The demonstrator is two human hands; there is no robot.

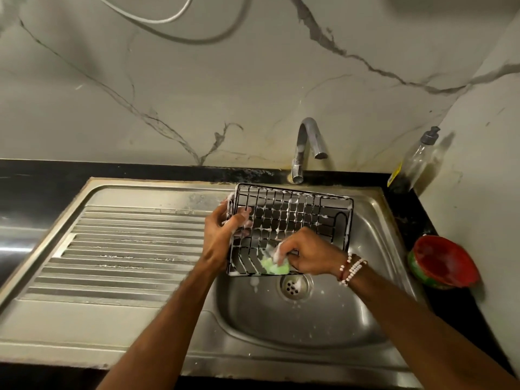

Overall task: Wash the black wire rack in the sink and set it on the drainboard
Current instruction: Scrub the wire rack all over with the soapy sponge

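On the left side lies the ribbed steel drainboard (pixel 118 249), which is part of the same steel unit as the sink (pixel 374 249), and nothing stands on its ridges. A dark surface (pixel 42 178) runs behind it, along the foot of the marbled wall. Next comes the left hand (pixel 222 235), which is closed around the left edge of the black wire rack (pixel 292 220), with the thumb on the near face and the fingers going behind the wires. The rack is held over the sink basin, tilted up with its far edge near the base of the tap (pixel 306 147), and white foam sits on many of its wires. The right hand (pixel 306 257) is closed on a green sponge (pixel 277 266) and presses it against the lower near part of the rack; foam covers the fingertips. A bracelet of white beads (pixel 351 268) is around the right wrist. Below the rack the round drain (pixel 294 285) of the sink is visible, with some spots of foam near it. More to the right, on the dark surface in the corner, stands a clear soap bottle (pixel 416 161) with a dark pump top. In front of it, also on the surface beside the sink, rests a red bowl (pixel 444 263) with a green outside, tipped toward the sink.
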